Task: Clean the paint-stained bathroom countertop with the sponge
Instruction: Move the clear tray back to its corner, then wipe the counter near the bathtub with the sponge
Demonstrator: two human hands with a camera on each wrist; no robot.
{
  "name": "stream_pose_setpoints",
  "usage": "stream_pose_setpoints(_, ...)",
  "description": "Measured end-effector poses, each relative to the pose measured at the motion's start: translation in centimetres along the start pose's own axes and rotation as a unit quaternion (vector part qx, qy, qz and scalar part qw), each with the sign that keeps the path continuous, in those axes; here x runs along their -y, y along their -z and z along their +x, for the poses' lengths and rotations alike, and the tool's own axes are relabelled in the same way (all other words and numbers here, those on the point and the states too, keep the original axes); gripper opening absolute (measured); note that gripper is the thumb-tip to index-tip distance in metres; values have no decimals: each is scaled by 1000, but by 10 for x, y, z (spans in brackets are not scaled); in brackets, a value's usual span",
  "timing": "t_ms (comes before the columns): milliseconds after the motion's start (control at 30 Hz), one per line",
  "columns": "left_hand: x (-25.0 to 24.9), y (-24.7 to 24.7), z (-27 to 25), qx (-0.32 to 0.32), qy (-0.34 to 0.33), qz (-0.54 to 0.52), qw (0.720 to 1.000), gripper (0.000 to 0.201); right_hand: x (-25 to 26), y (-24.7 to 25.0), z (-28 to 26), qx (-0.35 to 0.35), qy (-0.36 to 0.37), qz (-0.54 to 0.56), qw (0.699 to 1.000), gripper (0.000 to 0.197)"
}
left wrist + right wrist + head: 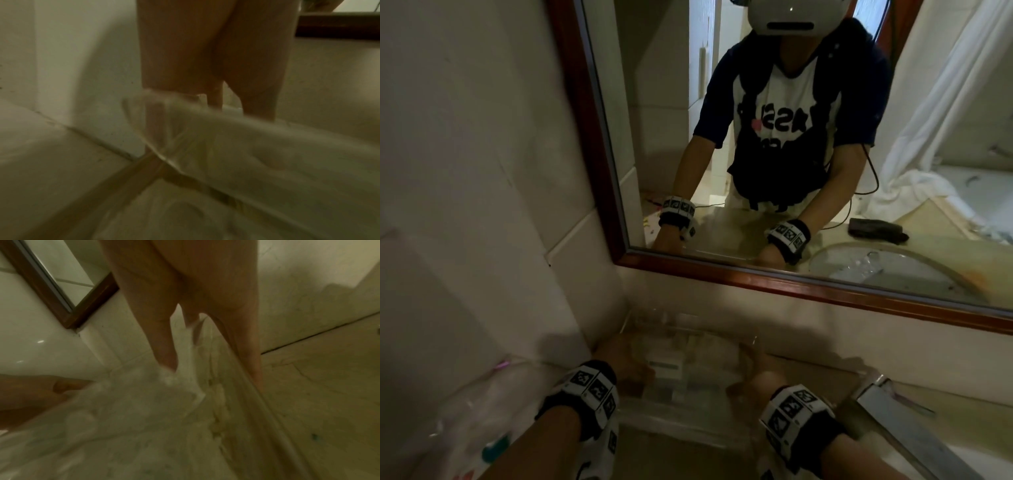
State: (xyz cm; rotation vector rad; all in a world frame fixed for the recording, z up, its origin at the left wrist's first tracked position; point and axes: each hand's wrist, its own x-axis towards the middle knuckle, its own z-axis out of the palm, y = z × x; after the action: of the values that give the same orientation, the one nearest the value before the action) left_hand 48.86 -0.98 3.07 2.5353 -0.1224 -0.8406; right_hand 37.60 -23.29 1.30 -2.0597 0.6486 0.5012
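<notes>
A clear plastic tray [690, 346] with small white boxes inside sits in the back corner of the beige countertop [688, 455]. My left hand [619, 363] grips its left end and my right hand [760, 380] grips its right end. In the left wrist view, the left hand [213, 104] has its fingers and thumb pinching the tray's wall [205, 129]. The right wrist view shows the right hand [205, 369] pinching the opposite wall [226, 363]. Pink [501, 365] and teal [494, 448] paint marks lie at the left. I see no sponge directly; the mirror reflects a dark pad [876, 229].
The wood-framed mirror [722, 270] hangs on the tiled wall right behind the tray. A chrome faucet [900, 411] stands close to my right wrist, with the basin rim [962, 455] beyond it. The tiled side wall [482, 205] closes off the left.
</notes>
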Motion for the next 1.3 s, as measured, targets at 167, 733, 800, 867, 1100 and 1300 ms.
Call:
stream_pose_setpoints(167, -2, 1, -6, 22, 16, -6, 1000, 82, 17, 10, -12, 44, -46, -124, 990, 62)
stream_pose_setpoints(733, -63, -29, -165, -243, -109, -116, 957, 24, -3, 63, -140, -47, 92, -250, 963, 32)
stream_pose_setpoints(800, -70, -51, -187, -232, -139, -126, 955, 19, -22, 65, -160, -29, 102, -257, 961, 32)
stream_pose_setpoints(867, -78, -77, -210, -185, -159, -130, 961, 14, -48, 65, -180, -27, 91, -251, 963, 33)
stream_pose_setpoints(1100, -96, -194, -269, -8, -233, -100, 967, 22, -194, 52, -295, -6, 14, -313, 950, 42)
stream_pose_setpoints(1300, -100, -299, -321, 124, -284, -36, 950, 21, -301, 34, -363, 38, -125, -390, 912, 53)
